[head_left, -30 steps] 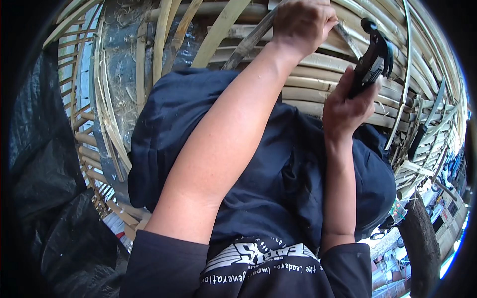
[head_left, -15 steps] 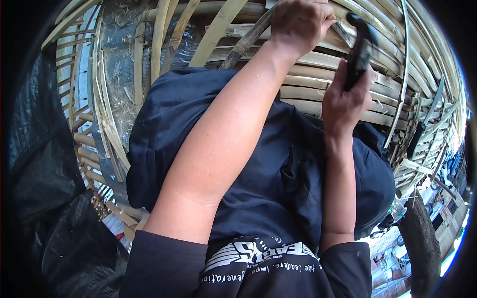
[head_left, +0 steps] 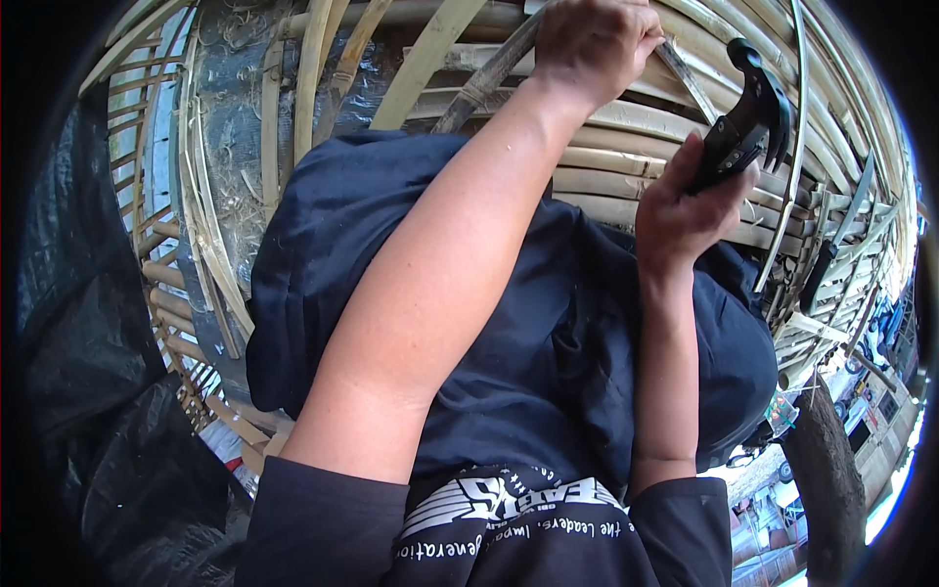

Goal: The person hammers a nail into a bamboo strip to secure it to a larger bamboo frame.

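At two o'clock, black hammer (head_left: 745,125): held up by the right hand (head_left: 693,210), apart from the left hand (head_left: 592,54), with bamboo slats (head_left: 611,161) behind it.
Hammer head: striking face points toward eleven o'clock; claw curves round to between five and six.
Hammer long axis: handle runs from the right hand toward roughly half past one, foreshortened; head sits crosswise to it. Butt end hidden by the hand.
Hammer handling (judged): rigid, weighted toward the head, not fragile. Slipperiness of the handle: cannot tell.
Hammer hold (judged): best taken low on the handle, well back from the claw, so the head's weight can swing.
Right-hand fingers: wrapped round the handle, thumb on its left flank, fingers on the far side.
Left-hand fingers: at one o'clock, back of hand uppermost, fingers curled inward. Tips largely hidden; cannot tell whether they pinch anything.
Strips at left hand: a weathered strip (head_left: 481,90) slants off toward seven o'clock; a grey strip (head_left: 690,83) slants off toward five. One piece or two: cannot tell.
Long knife (head_left: 820,276): near three o'clock, among the bamboo, blade toward one o'clock, well apart from both hands.
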The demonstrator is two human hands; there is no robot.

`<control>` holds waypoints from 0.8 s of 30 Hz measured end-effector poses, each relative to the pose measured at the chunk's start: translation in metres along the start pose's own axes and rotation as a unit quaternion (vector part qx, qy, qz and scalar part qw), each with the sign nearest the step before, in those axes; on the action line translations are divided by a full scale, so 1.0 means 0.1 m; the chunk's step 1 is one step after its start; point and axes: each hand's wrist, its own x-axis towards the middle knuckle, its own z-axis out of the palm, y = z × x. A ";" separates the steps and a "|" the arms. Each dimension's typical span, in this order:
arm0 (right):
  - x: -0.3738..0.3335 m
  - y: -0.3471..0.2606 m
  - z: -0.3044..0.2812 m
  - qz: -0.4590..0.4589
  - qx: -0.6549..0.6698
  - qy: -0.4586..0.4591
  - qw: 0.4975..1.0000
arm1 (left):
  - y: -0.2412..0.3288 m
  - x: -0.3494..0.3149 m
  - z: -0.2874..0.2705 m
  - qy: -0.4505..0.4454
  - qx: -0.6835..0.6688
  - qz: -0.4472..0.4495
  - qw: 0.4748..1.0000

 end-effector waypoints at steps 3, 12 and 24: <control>-0.01 0.05 0.00 0.062 -0.013 -0.165 0.984 | -0.01 -0.07 0.00 0.008 0.043 0.001 0.999; -0.01 0.03 0.02 0.038 -0.018 -0.143 0.989 | -0.03 -0.06 0.02 0.020 0.037 0.010 0.999; 0.00 0.00 -0.01 0.018 -0.008 -0.054 0.998 | -0.01 -0.03 0.02 0.003 0.005 0.006 1.000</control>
